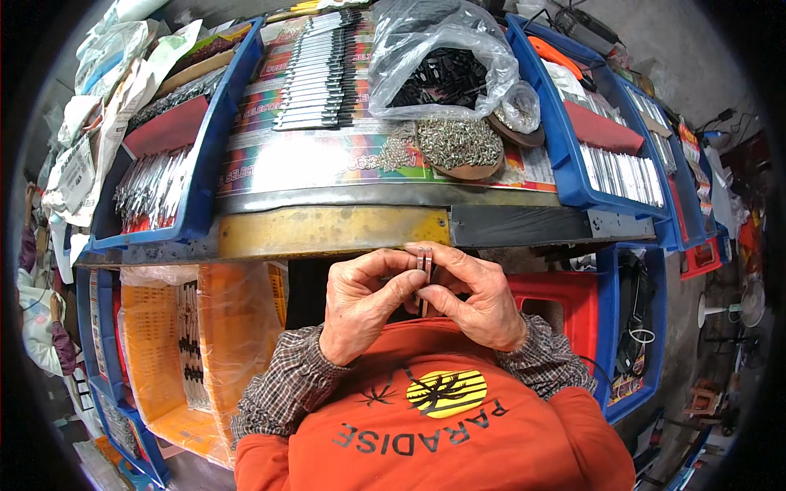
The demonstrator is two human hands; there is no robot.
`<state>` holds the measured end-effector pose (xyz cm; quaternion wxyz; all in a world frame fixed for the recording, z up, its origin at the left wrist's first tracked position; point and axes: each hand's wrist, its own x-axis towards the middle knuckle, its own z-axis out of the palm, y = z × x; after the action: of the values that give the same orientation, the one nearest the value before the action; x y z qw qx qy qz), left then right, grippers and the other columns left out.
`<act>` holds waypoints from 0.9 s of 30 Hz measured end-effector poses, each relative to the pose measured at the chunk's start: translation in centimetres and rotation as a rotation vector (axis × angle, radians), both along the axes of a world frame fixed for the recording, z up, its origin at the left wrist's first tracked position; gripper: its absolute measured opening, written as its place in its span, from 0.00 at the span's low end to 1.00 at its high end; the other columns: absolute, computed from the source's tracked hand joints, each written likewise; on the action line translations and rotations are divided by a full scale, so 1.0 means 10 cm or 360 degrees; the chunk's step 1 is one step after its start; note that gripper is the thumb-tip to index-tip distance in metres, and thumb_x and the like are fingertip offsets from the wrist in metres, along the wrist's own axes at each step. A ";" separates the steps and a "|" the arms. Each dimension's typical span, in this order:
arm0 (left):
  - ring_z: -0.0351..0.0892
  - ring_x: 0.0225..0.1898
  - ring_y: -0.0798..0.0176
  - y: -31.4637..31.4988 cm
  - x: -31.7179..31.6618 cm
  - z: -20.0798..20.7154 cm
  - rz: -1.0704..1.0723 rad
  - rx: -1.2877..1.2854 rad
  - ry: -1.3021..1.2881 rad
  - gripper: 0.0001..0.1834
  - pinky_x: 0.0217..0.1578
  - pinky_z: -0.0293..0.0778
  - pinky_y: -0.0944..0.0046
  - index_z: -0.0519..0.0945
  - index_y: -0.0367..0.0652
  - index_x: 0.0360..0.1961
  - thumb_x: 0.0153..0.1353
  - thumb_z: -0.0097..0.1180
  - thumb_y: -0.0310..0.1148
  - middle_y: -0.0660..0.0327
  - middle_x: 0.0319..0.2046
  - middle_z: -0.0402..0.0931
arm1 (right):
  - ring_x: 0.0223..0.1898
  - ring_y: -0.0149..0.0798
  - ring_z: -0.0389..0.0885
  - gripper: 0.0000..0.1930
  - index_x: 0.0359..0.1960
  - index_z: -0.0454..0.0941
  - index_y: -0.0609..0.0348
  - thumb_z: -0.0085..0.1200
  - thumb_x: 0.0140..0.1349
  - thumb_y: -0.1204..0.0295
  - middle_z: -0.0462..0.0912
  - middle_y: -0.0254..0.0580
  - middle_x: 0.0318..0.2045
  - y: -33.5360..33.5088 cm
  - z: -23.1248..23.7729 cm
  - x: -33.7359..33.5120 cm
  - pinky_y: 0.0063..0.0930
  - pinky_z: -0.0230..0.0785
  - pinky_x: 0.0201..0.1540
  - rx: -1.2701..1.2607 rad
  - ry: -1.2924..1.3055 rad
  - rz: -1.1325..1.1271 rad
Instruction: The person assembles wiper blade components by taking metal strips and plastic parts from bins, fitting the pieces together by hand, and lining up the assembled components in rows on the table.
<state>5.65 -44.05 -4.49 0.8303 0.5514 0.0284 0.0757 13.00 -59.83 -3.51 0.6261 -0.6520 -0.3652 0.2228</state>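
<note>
Close in front of my red apron, just below the table's front edge, both hands meet around a pair of slim metal strips (424,262) held upright. The thumb and fingers of my left hand (360,303) pinch them from one side. My right hand (479,299) grips the same strips from the other side, its thumb near the left thumb. The fingers cover the strips' lower part. On the table beyond lie a row of metal strips with dark ends (315,82), a round dish of small metal pins (460,147) and a loose heap of them (397,153).
A clear plastic bag (393,61) of black parts stands behind the dish. Blue bins with metal strips flank the table, left (205,196) and right (565,176). Below are an orange crate (151,352) at left, a red stool (565,290) and another blue bin (606,303) at right.
</note>
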 end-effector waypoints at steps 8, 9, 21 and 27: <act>0.77 0.27 0.72 -0.01 -0.01 -0.03 0.0004 -0.0029 0.0030 0.07 0.27 0.76 0.73 0.79 0.30 0.40 0.61 0.56 0.21 0.59 0.32 0.80 | 0.33 0.27 0.81 0.23 0.58 0.68 0.64 0.53 0.60 0.83 0.79 0.42 0.42 0.00 -0.01 -0.01 0.19 0.75 0.33 0.0000 0.0029 -0.0014; 0.77 0.27 0.71 -0.01 -0.02 -0.03 0.0000 -0.0041 0.0033 0.07 0.27 0.76 0.73 0.79 0.30 0.40 0.61 0.56 0.21 0.59 0.32 0.80 | 0.33 0.27 0.81 0.23 0.58 0.68 0.64 0.53 0.60 0.83 0.79 0.42 0.42 0.00 -0.01 -0.01 0.19 0.75 0.33 0.0001 0.0030 -0.0012; 0.77 0.27 0.71 -0.02 0.00 -0.03 -0.0013 -0.0046 0.0002 0.07 0.27 0.75 0.73 0.80 0.30 0.40 0.61 0.56 0.22 0.59 0.31 0.79 | 0.33 0.27 0.81 0.23 0.58 0.68 0.64 0.53 0.60 0.83 0.79 0.41 0.41 -0.01 -0.02 -0.02 0.19 0.75 0.33 0.0015 0.0064 -0.0033; 0.77 0.26 0.72 -0.02 0.01 -0.02 -0.0002 -0.0041 0.0023 0.07 0.27 0.75 0.73 0.80 0.30 0.40 0.61 0.56 0.22 0.59 0.30 0.79 | 0.32 0.26 0.80 0.23 0.58 0.69 0.64 0.53 0.60 0.83 0.79 0.41 0.41 0.00 -0.01 -0.02 0.19 0.75 0.33 -0.0021 0.0008 -0.0030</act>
<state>5.70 -44.28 -4.66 0.8371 0.5413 0.0352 0.0709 12.84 -59.87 -3.64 0.6247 -0.6588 -0.3561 0.2210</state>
